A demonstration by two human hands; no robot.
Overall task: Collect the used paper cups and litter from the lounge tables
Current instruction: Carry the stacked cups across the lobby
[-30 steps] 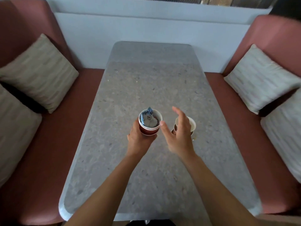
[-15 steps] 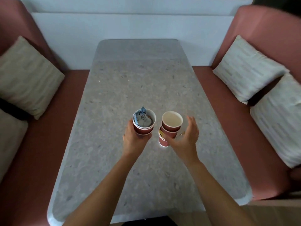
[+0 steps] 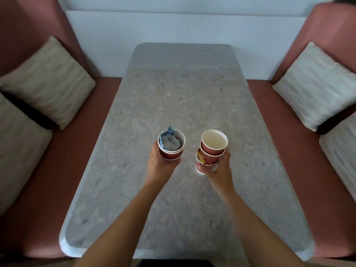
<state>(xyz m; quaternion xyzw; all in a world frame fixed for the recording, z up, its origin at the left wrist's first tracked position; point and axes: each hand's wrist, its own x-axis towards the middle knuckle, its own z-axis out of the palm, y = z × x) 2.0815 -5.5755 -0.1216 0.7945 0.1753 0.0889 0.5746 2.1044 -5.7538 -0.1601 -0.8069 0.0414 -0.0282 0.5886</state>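
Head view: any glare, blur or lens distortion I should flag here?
Head view: dim, cool lighting; a small bright glint on the table just below the right-hand cup stack; wide-angle bowing of the table edges and the cushions; soft overall focus, so the print on the wrapper in the left-hand cups is unreadable.

The table (image 3: pixel 183 89) beyond both cup-filled hands looks bare; cushions (image 3: pixel 48 81) flank its sides.

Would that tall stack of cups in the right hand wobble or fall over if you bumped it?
Probably wobbly: the stack of cups is three nested cups, taller than wide, and leans slightly. It likely feels light, since the top cup looks empty. Paper walls may squash if the right hand squeezes hard.
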